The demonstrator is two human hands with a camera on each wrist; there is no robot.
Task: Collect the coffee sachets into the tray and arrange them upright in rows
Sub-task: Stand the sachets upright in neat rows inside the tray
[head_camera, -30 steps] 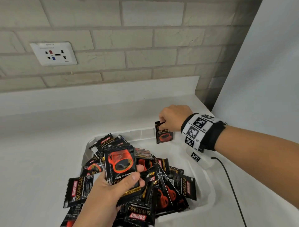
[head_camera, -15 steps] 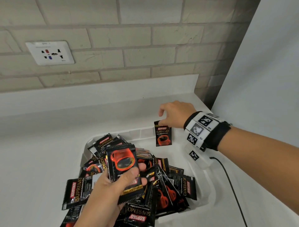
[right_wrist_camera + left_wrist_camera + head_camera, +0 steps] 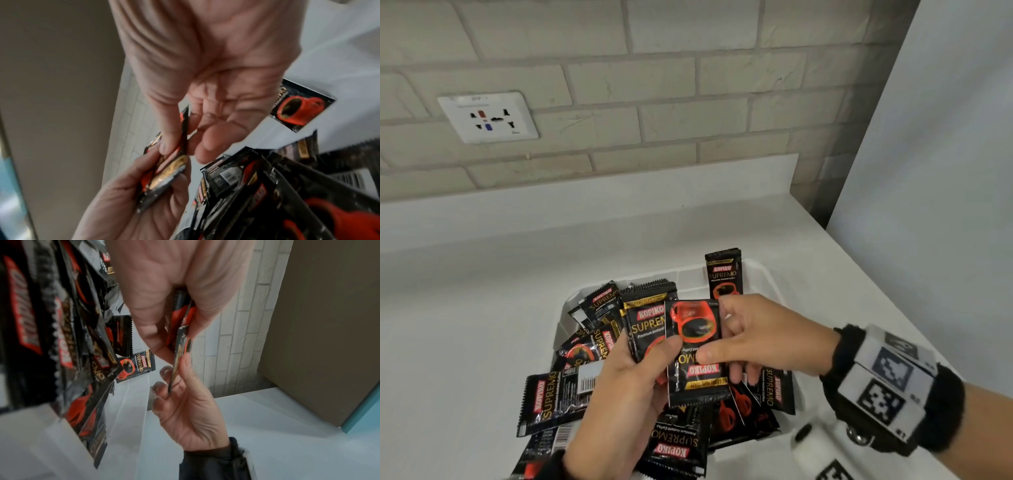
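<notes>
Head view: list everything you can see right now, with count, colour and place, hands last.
Upright black-and-red foil coffee sachet: one, standing against the tray's far wall.
Upside-down black-and-red foil sachet: one, held above the pile by both hands.
Second black foil sachet: one, behind it in the left hand.
Loose pile of black-and-red sachets: too many to count, heaped in the tray, some spilling over its near left edge.
White plastic tray: one, on the counter.
White counter: one, under the tray.
White wall socket: one, on the grey brick wall.
Left hand: grip on both held sachets.
Right hand: pinches the upside-down sachet; marker wristband.
</notes>
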